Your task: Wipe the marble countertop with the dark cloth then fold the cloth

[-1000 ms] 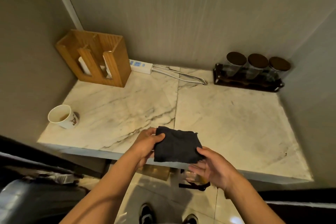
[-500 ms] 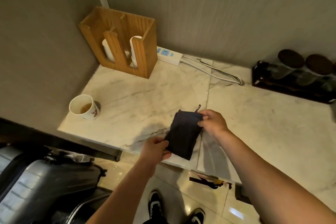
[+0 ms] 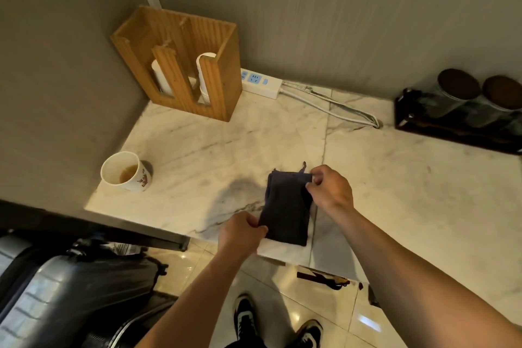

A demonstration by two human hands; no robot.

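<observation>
The dark cloth [image 3: 286,207] is folded into a narrow rectangle and lies near the front edge of the white marble countertop [image 3: 395,186]. My left hand [image 3: 241,232] pinches its near left corner at the counter's edge. My right hand [image 3: 332,188] pinches its far right corner, where a small hanging loop sticks up. Whether the cloth rests flat on the marble or is held just above it, I cannot tell.
A paper cup [image 3: 124,172] with brown liquid stands at the left. A wooden cup dispenser [image 3: 183,65] fills the back left corner, a white power strip [image 3: 261,83] and its cables beside it. Dark jars on a tray [image 3: 463,110] sit at the back right. A dark suitcase [image 3: 65,297] stands on the floor.
The cloth went from a wide fold held over the counter's edge to a narrow fold on the marble. My right hand moved to its far corner; my head turned left.
</observation>
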